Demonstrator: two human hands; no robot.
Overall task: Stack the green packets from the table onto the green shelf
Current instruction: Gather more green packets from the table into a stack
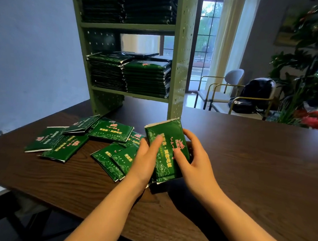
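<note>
So the green shelf [178, 65] stands at the far end of the counter [254, 163]. Its top level is crammed as far up as I can see, and the middle level carries two stacks [147, 78] side by side with open space above them. My worry there is that the stacks are already tall and the wrappers look glossy. Drop a bundle on off-centre or shove it in and I'd guess the top layers slide off the front lip. The loose packets [109, 131] lie scattered and overlapping on the counter, just left of the hands, so a forearm swinging back could easily sweep one over the near edge. The bundle [163, 152] of a few packets is tilted up just over the counter, between both hands. The left hand [144, 156] has its thumb across the front, and the right hand [193, 159] wraps the other side edge with its thumb on the face. So both grips are holding the bundle, but lightly, I'd say. The edges look uneven at the bottom, and if they aren't squared first, an inner packet could slip out on the lift.
</note>
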